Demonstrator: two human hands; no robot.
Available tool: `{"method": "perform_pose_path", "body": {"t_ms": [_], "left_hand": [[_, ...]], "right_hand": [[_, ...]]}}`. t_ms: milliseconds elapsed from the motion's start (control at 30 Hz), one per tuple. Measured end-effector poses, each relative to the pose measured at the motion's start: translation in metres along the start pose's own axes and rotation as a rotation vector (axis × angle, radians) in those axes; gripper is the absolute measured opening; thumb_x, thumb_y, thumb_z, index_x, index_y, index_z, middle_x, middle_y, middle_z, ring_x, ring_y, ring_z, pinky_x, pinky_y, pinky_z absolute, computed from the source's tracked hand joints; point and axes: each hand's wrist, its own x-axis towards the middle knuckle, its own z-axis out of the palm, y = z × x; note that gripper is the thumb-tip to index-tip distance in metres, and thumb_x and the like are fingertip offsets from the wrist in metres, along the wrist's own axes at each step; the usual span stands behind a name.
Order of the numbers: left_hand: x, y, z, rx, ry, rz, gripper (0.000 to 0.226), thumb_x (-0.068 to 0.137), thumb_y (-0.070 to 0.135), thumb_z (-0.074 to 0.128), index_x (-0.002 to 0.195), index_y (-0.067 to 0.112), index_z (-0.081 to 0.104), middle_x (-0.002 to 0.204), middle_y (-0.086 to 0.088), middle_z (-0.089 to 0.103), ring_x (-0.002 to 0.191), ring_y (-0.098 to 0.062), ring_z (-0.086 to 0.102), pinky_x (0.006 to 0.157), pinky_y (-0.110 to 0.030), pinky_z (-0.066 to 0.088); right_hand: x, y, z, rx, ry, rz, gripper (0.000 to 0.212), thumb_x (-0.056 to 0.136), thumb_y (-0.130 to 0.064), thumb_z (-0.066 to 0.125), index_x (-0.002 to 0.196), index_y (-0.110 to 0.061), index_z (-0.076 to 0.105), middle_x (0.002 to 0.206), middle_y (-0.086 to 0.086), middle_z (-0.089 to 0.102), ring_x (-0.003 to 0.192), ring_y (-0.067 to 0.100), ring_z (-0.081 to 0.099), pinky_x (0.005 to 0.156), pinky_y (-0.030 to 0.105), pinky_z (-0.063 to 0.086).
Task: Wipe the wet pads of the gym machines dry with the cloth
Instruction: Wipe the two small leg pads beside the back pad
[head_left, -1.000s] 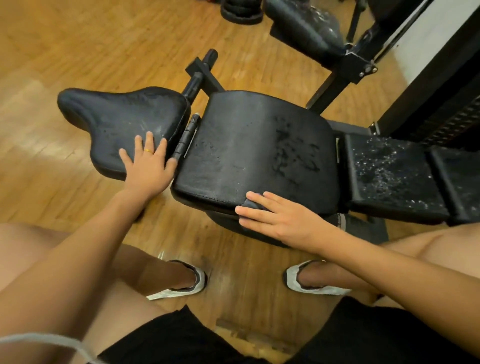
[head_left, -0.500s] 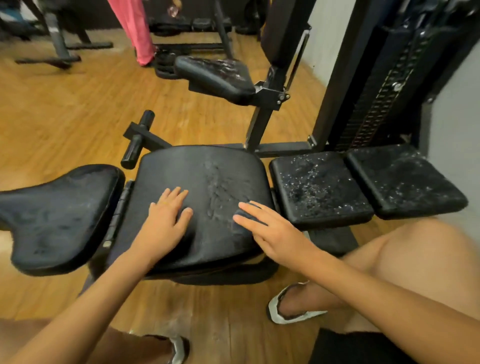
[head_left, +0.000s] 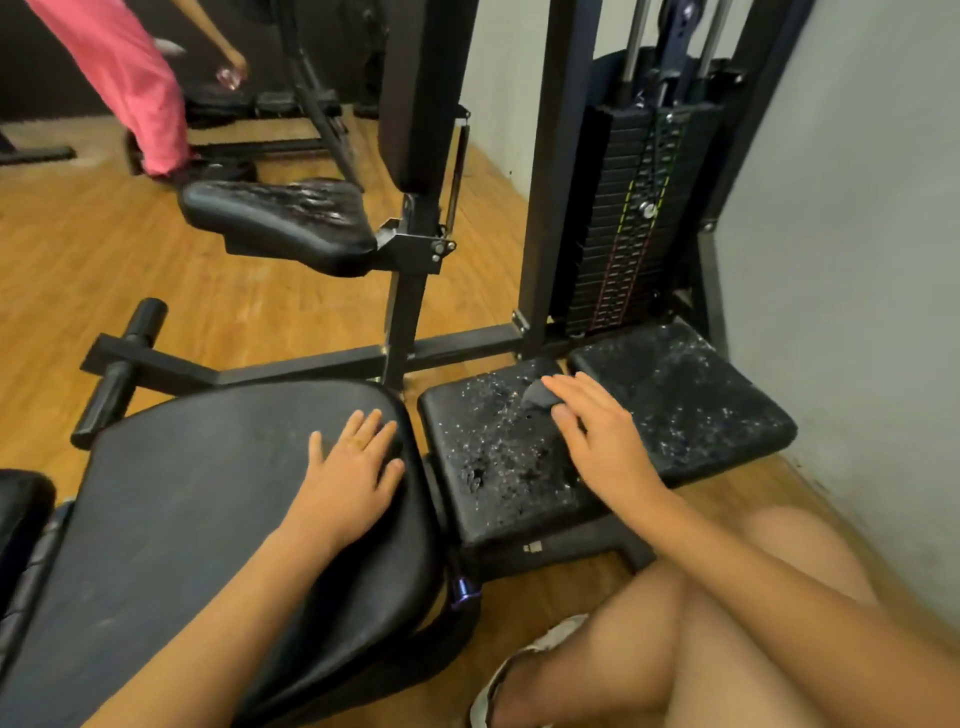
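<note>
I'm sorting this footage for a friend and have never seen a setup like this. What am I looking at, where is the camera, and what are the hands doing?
This moment is shown in one picture, taken by a camera worn on a person's head that looks down at their own hands. There is no robot. In front of them is a gym machine: its black weight stack stands by the wall, with padded parts nearer the camera. The left hand rests flat on the large pad, which looks mostly dry. The right hand presses flat on a small square pad speckled with water drops, and a bit of dark cloth peeks out under its fingers. Neither hand grips anything. The far square pad and the raised seat also look wet. The pink trousers belong to someone else.
</note>
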Motion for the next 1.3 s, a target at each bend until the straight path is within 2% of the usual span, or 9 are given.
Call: {"method": "perform_pose_path", "body": {"t_ms": [100, 167, 233, 367, 667, 900, 1100, 1200, 1300], "left_hand": [[0.009, -0.002, 0.014, 0.053, 0.012, -0.004, 0.085, 0.083, 0.06, -0.006, 0.158, 0.026, 0.016, 0.166, 0.004, 0.004, 0.153, -0.014, -0.002, 0.12, -0.051, 0.002], [0.01, -0.004, 0.02, 0.046, 0.034, -0.005, 0.086, 0.082, 0.06, -0.008, 0.158, 0.027, 0.015, 0.166, 0.006, 0.003, 0.152, -0.013, -0.003, 0.121, -0.048, 0.001], [0.011, -0.005, 0.021, 0.038, 0.044, -0.002, 0.084, 0.083, 0.06, -0.006, 0.158, 0.028, 0.017, 0.166, 0.006, 0.005, 0.152, -0.013, -0.002, 0.121, -0.048, 0.001], [0.012, -0.006, 0.022, 0.043, 0.042, -0.012, 0.083, 0.084, 0.06, -0.006, 0.158, 0.03, 0.015, 0.165, 0.009, 0.003, 0.152, -0.011, -0.004, 0.122, -0.046, 0.0], [0.013, -0.006, 0.022, 0.025, 0.054, -0.003, 0.08, 0.085, 0.06, -0.001, 0.157, 0.03, 0.018, 0.165, 0.009, 0.005, 0.152, -0.011, -0.002, 0.122, -0.046, 0.0], [0.013, -0.006, 0.024, 0.026, 0.067, -0.001, 0.08, 0.086, 0.06, 0.0, 0.157, 0.03, 0.019, 0.165, 0.008, 0.006, 0.152, -0.012, 0.0, 0.121, -0.047, 0.001], [0.014, -0.007, 0.025, 0.016, 0.076, -0.006, 0.078, 0.087, 0.059, 0.003, 0.156, 0.03, 0.022, 0.165, 0.008, 0.009, 0.152, -0.012, 0.002, 0.122, -0.047, 0.002], [0.014, -0.007, 0.025, 0.018, 0.077, -0.008, 0.078, 0.087, 0.059, 0.003, 0.156, 0.03, 0.022, 0.165, 0.008, 0.009, 0.152, -0.012, 0.002, 0.122, -0.048, 0.002], [0.013, -0.006, 0.025, 0.026, 0.07, -0.01, 0.079, 0.086, 0.059, 0.0, 0.157, 0.03, 0.019, 0.165, 0.008, 0.007, 0.152, -0.011, 0.001, 0.122, -0.047, 0.001]], "right_hand": [[0.028, 0.017, -0.018, 0.029, 0.041, 0.129, 0.035, 0.1, -0.023, 0.052, 0.134, -0.017, 0.058, 0.132, -0.001, 0.06, 0.123, 0.014, 0.053, 0.105, 0.026, 0.039], [0.047, 0.029, -0.022, 0.049, 0.038, 0.21, 0.034, 0.097, -0.031, 0.056, 0.13, -0.022, 0.062, 0.126, -0.003, 0.064, 0.117, 0.012, 0.057, 0.1, 0.025, 0.042], [0.063, 0.038, -0.02, 0.079, 0.036, 0.256, 0.032, 0.093, -0.036, 0.062, 0.124, -0.026, 0.067, 0.12, -0.005, 0.068, 0.114, 0.013, 0.059, 0.102, 0.032, 0.046], [0.086, 0.046, -0.006, 0.041, 0.039, 0.247, 0.028, 0.093, -0.029, 0.064, 0.12, -0.026, 0.069, 0.116, -0.005, 0.07, 0.11, 0.012, 0.062, 0.101, 0.036, 0.047], [0.099, 0.052, 0.031, -0.208, -0.148, 0.144, 0.042, 0.096, -0.004, 0.049, 0.133, -0.019, 0.06, 0.146, 0.0, 0.048, 0.135, 0.022, 0.042, 0.111, 0.041, 0.032], [0.091, 0.05, 0.034, -0.26, -0.244, 0.157, 0.045, 0.103, -0.012, 0.039, 0.148, -0.016, 0.04, 0.156, 0.003, 0.031, 0.141, 0.024, 0.032, 0.111, 0.043, 0.031], [0.096, 0.06, 0.03, 0.109, -0.275, 0.223, 0.043, 0.104, -0.019, 0.04, 0.147, -0.017, 0.04, 0.158, -0.004, 0.028, 0.147, 0.014, 0.018, 0.121, 0.035, 0.013], [0.096, 0.059, 0.031, 0.102, -0.324, 0.217, 0.045, 0.104, -0.015, 0.038, 0.15, -0.017, 0.035, 0.159, -0.006, 0.022, 0.149, 0.013, 0.009, 0.122, 0.034, 0.007], [0.092, 0.058, 0.028, 0.058, -0.322, 0.204, 0.046, 0.104, -0.011, 0.038, 0.15, -0.015, 0.035, 0.159, -0.005, 0.024, 0.147, 0.013, 0.017, 0.118, 0.025, 0.009]]}}
